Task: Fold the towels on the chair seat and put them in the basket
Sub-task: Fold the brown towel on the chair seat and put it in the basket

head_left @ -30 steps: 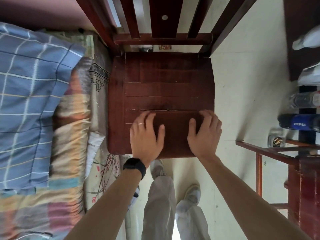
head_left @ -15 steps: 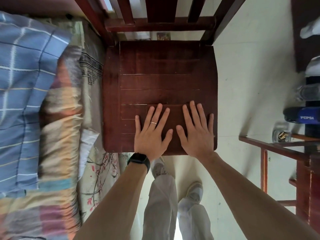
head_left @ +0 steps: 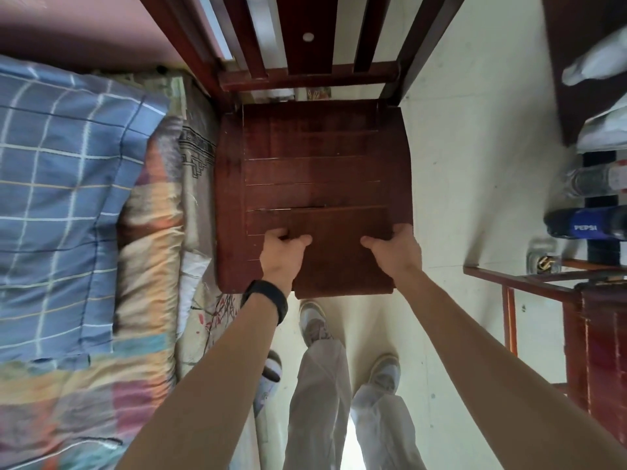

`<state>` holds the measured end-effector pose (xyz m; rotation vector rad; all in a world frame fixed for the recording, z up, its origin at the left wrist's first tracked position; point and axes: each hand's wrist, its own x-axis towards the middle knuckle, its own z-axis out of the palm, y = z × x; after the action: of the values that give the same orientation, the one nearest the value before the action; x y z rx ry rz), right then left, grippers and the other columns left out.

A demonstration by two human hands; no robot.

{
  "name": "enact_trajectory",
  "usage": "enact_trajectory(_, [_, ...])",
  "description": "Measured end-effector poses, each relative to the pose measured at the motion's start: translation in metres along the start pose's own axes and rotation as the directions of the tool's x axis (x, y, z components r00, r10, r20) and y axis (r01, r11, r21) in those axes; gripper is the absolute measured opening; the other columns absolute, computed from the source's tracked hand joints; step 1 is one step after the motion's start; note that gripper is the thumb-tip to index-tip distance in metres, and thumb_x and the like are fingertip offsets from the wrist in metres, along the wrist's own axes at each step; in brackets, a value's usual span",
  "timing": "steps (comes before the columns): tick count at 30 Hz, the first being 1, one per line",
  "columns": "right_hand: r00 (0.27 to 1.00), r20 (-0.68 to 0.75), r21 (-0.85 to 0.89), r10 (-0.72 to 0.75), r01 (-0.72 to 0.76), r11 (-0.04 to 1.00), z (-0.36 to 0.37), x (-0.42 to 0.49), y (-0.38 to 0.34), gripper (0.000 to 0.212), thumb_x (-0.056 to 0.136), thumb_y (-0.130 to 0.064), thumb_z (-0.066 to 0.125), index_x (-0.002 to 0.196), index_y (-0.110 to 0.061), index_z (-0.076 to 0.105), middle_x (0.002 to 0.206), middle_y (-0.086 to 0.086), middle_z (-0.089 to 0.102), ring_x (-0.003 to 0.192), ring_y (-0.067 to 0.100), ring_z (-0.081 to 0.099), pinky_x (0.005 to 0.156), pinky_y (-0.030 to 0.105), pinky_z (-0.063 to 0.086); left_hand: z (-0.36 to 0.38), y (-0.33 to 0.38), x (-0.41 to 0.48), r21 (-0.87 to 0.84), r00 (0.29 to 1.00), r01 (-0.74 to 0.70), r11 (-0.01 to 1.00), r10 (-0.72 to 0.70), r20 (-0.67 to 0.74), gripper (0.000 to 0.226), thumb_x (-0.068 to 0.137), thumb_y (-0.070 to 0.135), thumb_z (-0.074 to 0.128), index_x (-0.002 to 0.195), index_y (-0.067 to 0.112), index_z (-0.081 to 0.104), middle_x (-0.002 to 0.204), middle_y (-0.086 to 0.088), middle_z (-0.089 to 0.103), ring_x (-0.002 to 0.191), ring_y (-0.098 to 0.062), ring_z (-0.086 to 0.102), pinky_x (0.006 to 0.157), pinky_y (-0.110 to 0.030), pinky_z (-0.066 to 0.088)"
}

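**Tight on our left, open floor on our right**

We find the far part of the chair seat [head_left: 312,164] bare, so a hand can pass freely over it. Its slatted backrest [head_left: 305,45] closes the far side. Bedding [head_left: 68,198] presses against the seat's left edge, leaving no gap there. Our left hand [head_left: 280,256] and right hand [head_left: 395,252] grip a dark red towel [head_left: 339,262] lying over the seat's near edge. To the right we have open floor [head_left: 458,164] beside the seat, bounded further out by a wooden rack [head_left: 543,276] and a Pepsi bottle [head_left: 587,225]. Our legs [head_left: 322,401] stand just before the near edge.
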<state>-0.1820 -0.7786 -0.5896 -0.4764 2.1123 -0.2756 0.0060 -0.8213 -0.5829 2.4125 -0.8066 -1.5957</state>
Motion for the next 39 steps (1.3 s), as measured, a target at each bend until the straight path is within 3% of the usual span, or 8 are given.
enact_trajectory(4, [0.995,0.059,0.094,0.08,-0.086,0.992,-0.003,0.006,-0.003,0.051,0.076,-0.034,0.078,0.119,-0.012,0.061,0.111,0.005,0.069,0.103,0.031,0.065,0.092,0.041,0.053,0.004,-0.002,0.009,-0.073,0.996,0.065,0.995,-0.06,0.058,0.052,0.076,0.026,0.079,0.123,0.013,0.062,0.118,-0.003,0.067,0.107,-0.025,0.062,0.097,-0.04,0.052])
enact_trajectory(8, [0.994,0.109,0.23,0.003,-0.028,0.973,-0.009,0.002,0.007,0.028,0.079,-0.03,0.074,0.106,-0.024,0.07,0.101,-0.004,0.072,0.098,0.025,0.067,0.095,0.044,0.055,-0.002,-0.01,0.005,-0.217,0.99,0.059,0.974,-0.029,0.136,0.027,0.078,0.014,0.079,0.101,0.016,0.066,0.102,-0.006,0.073,0.092,-0.024,0.07,0.083,-0.038,0.058])
enact_trajectory(16, [0.97,0.175,0.37,-0.168,0.094,0.924,-0.044,-0.035,0.022,0.033,0.084,-0.019,0.08,0.113,-0.018,0.065,0.106,0.001,0.073,0.097,0.019,0.071,0.08,0.038,0.061,-0.036,-0.02,-0.022,-0.247,0.955,-0.101,0.964,0.163,0.247,0.039,0.068,0.017,0.088,0.1,0.019,0.065,0.105,-0.006,0.074,0.1,-0.025,0.071,0.094,-0.046,0.055])
enact_trajectory(19, [0.963,0.165,0.399,-0.214,0.133,0.907,-0.066,-0.056,0.021,0.033,0.083,-0.019,0.081,0.112,-0.015,0.066,0.102,0.004,0.072,0.088,0.019,0.071,0.061,0.022,0.056,-0.05,-0.012,-0.044,-0.254,0.94,-0.169,0.952,0.233,0.25,0.042,0.063,0.025,0.091,0.097,0.022,0.068,0.105,-0.004,0.075,0.102,-0.023,0.07,0.096,-0.043,0.055])
enact_trajectory(21, [0.959,0.165,0.428,-0.232,0.143,0.892,-0.084,-0.075,0.02,0.035,0.082,-0.022,0.083,0.112,-0.016,0.067,0.101,0.005,0.073,0.088,0.018,0.072,0.062,0.018,0.054,-0.059,-0.003,-0.061,-0.244,0.922,-0.199,0.949,0.266,0.282,0.046,0.061,0.029,0.091,0.1,0.02,0.068,0.104,-0.005,0.075,0.103,-0.024,0.07,0.095,-0.041,0.055])
enact_trajectory(24, [0.953,0.198,0.5,-0.228,0.102,0.86,-0.112,-0.105,0.021,0.038,0.078,-0.025,0.085,0.111,-0.019,0.068,0.104,0.008,0.076,0.098,0.023,0.073,0.084,0.035,0.057,-0.071,0.017,-0.094,-0.237,0.889,-0.208,0.949,0.285,0.359,0.036,0.073,0.016,0.086,0.103,0.015,0.065,0.101,-0.004,0.074,0.1,-0.026,0.071,0.088,-0.037,0.057])
enact_trajectory(33, [0.973,0.147,0.709,-0.177,0.021,0.705,-0.219,-0.228,0.032,0.038,0.084,-0.025,0.08,0.119,-0.021,0.065,0.108,0.007,0.075,0.096,0.022,0.074,0.076,0.043,0.058,-0.077,0.093,-0.237,-0.16,0.766,-0.251,0.955,0.297,0.57,0.033,0.086,0.022,0.075,0.115,0.015,0.062,0.112,-0.003,0.07,0.098,-0.024,0.071,0.084,-0.045,0.059])
enact_trajectory(39, [0.991,0.029,0.792,-0.134,0.058,0.607,-0.295,-0.324,0.096,0.033,0.087,-0.025,0.076,0.119,-0.028,0.067,0.114,0.0,0.074,0.099,0.018,0.073,0.076,0.038,0.056,-0.053,0.106,-0.354,-0.057,0.608,-0.367,0.929,0.286,0.74,0.036,0.087,0.033,0.074,0.119,0.022,0.061,0.115,-0.007,0.071,0.1,-0.031,0.071,0.084,-0.046,0.059])
